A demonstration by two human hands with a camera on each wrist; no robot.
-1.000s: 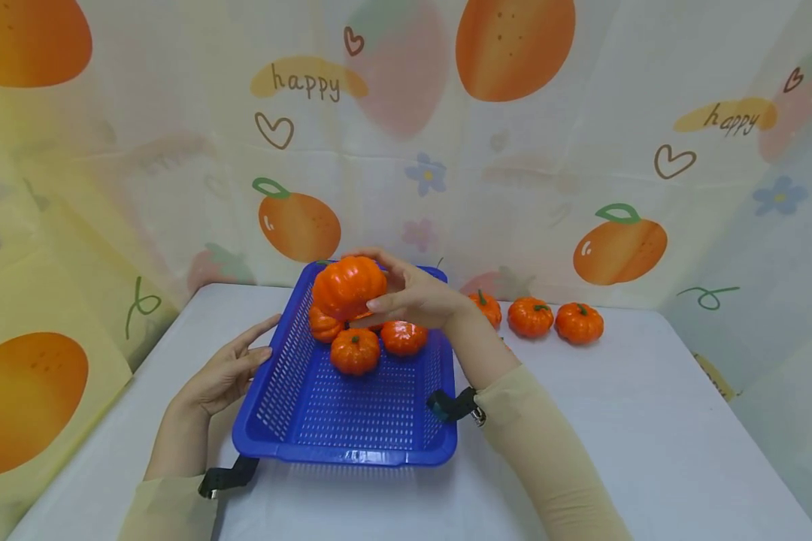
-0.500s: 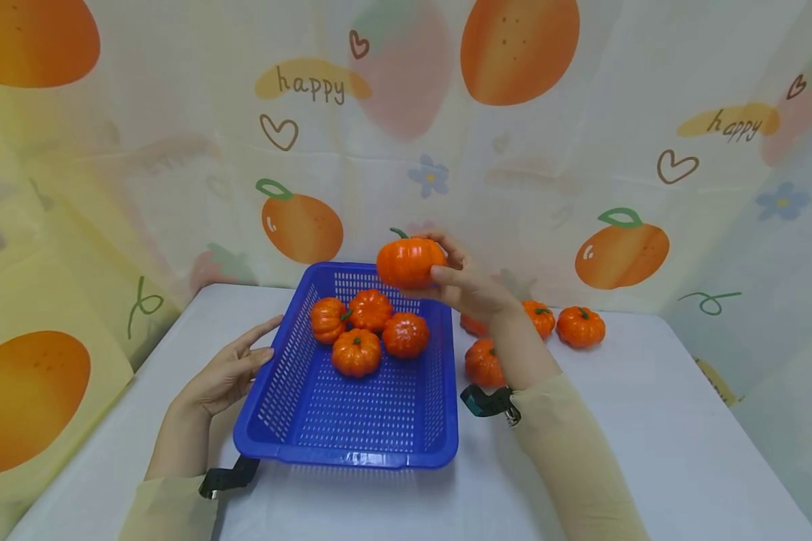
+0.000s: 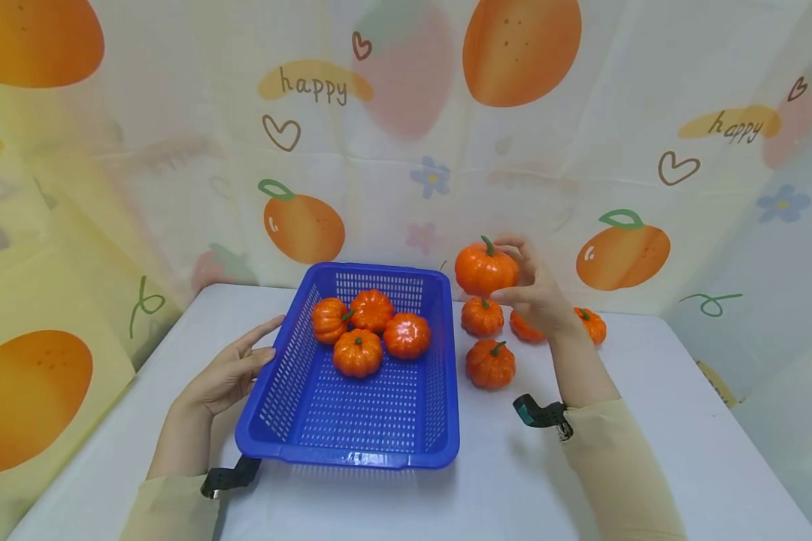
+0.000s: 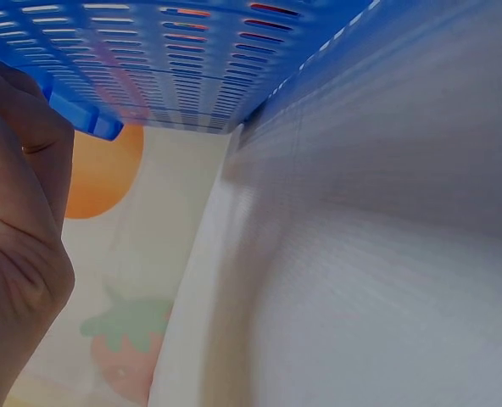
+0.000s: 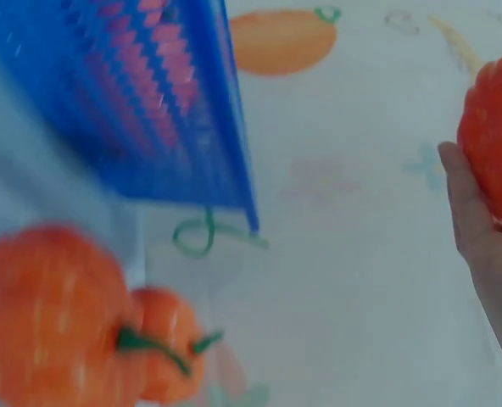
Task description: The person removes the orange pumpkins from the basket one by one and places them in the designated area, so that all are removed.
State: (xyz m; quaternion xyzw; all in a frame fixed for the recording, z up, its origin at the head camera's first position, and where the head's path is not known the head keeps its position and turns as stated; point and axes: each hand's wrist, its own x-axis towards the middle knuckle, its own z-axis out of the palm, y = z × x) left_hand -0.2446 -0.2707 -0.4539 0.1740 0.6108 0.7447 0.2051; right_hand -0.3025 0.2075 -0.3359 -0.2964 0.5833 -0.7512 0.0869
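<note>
The left hand (image 3: 225, 373) contacts the left rim of the basket (image 3: 352, 456), grip not discernible; the right hand (image 3: 540, 297) clasps a pumpkin (image 3: 483, 270) right of the basket.

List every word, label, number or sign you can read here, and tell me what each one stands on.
"happy": on the left yellow patch printed on the backdrop.
"happy": on the right yellow patch of the same backdrop.
Low patch at far right: dark marks, too small to read.
Basket and pumpkins: no readable text.
</note>
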